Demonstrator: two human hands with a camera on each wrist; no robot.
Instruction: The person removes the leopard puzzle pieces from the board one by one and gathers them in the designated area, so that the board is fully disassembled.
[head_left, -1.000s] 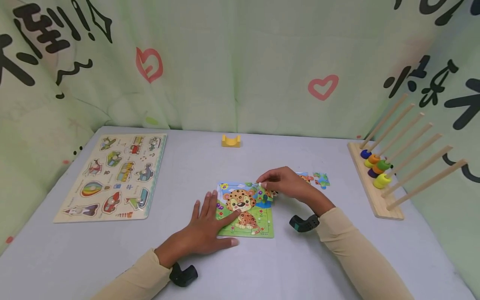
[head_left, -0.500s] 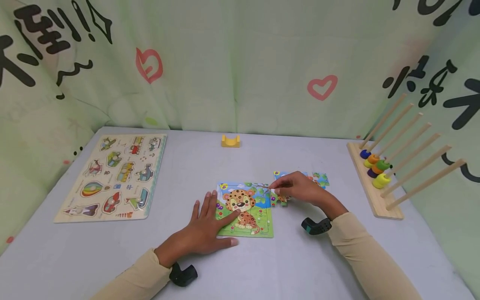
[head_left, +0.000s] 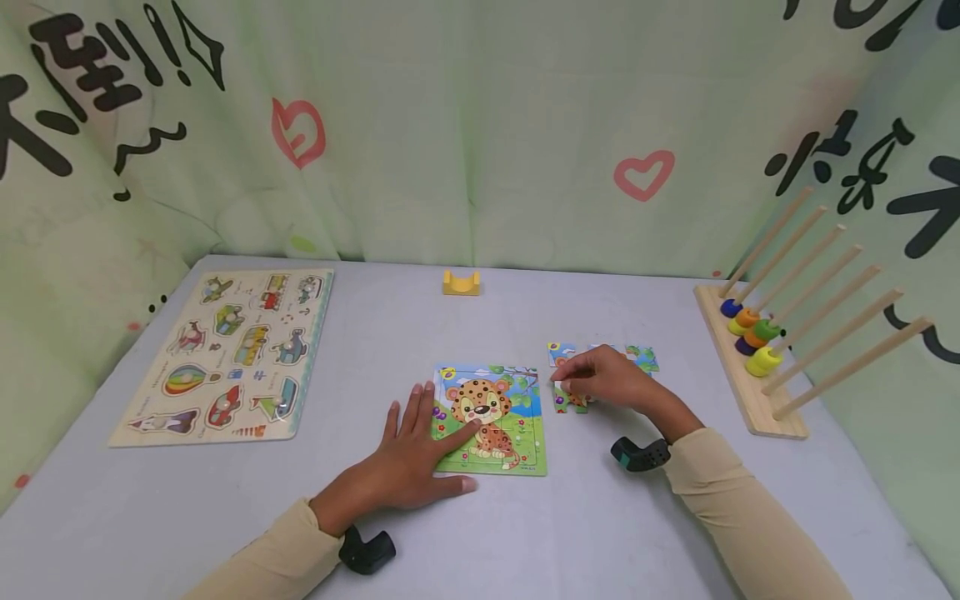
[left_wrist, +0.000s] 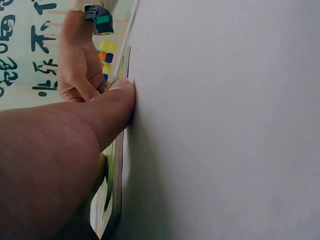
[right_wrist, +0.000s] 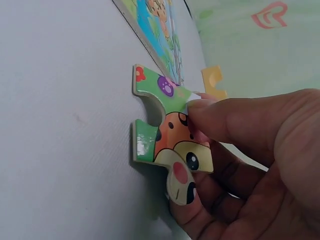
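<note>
My right hand [head_left: 609,383] pinches a jigsaw piece [right_wrist: 172,132] between thumb and fingers, just right of the leopard puzzle board [head_left: 525,437]. The right wrist view shows the piece printed with part of a spotted animal's face, an eye and green ground, tilted up near the table. The left hand [head_left: 412,467] lies with fingers spread on the board's left side, its thumb by the near edge. More jigsaw pieces [head_left: 642,358] lie behind the right hand, partly hidden by it. In the left wrist view the left thumb [left_wrist: 112,110] covers much of the board.
A peg puzzle board with vehicle pictures [head_left: 247,358] lies at the left. On the right stands a wooden rack [head_left: 757,392] of slanting pegs with several coloured beads [head_left: 763,362]. A small yellow arch block [head_left: 461,285] sits at the back. A printed curtain [head_left: 480,167] surrounds the table.
My right hand has moved right, off the puzzle board's upper right corner, carrying the jigsaw piece with it. Pieces behind it came into view. The left hand has stayed still.
</note>
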